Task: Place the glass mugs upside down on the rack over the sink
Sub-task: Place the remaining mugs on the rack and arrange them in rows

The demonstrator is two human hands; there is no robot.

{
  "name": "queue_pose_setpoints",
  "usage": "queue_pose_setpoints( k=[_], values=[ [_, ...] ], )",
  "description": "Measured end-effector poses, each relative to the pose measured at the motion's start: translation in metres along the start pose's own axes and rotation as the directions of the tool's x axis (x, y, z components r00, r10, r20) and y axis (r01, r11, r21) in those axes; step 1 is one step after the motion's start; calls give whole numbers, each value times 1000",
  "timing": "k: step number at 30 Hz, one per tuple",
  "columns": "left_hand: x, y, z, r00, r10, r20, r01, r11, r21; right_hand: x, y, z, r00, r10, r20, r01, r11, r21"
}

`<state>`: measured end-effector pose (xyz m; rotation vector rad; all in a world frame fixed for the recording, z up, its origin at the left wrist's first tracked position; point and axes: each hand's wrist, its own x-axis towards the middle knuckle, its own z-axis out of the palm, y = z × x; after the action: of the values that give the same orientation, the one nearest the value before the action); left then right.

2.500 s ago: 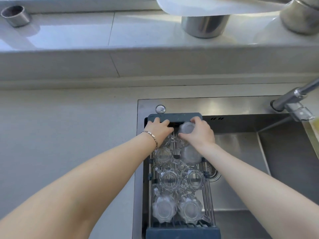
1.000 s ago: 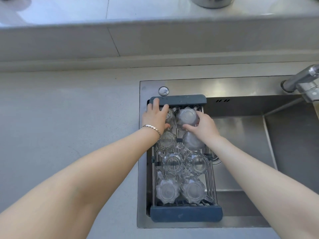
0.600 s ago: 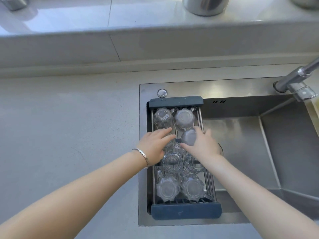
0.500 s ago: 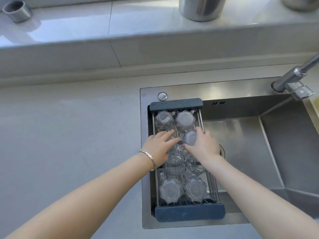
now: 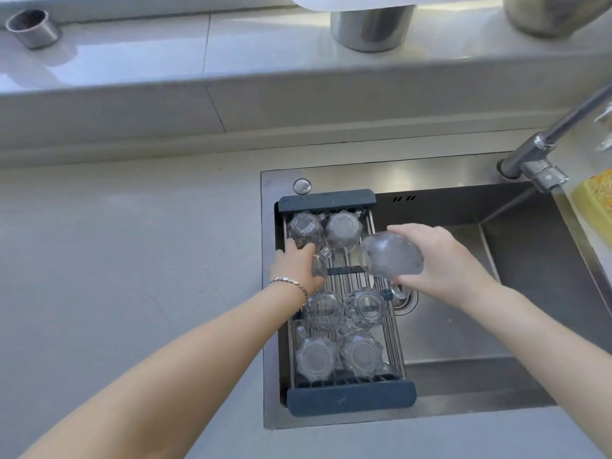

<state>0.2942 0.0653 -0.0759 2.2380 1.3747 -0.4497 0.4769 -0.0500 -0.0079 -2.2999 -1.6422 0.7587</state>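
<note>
Right hand grips 1 glass mug above the rack; left hand grips another mug on it.

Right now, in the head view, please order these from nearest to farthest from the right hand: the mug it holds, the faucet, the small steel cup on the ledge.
1. Held mug: in the right hand, above the rack's right edge.
2. Faucet: back right, over the sink corner.
3. Small steel cup: far back left, on the ledge.
</note>
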Motion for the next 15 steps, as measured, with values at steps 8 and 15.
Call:
queue_pose_setpoints(
  k=[8,15],
  values=[
    [3,2,8,1000,9,-9,-8,995,95,42,-20,13,847,-306,434,498,741,-449],
    [6,-14,5,996,78,30,-79,996,31,72,-20,53,539,-385,749,838,337,-429]
  ],
)
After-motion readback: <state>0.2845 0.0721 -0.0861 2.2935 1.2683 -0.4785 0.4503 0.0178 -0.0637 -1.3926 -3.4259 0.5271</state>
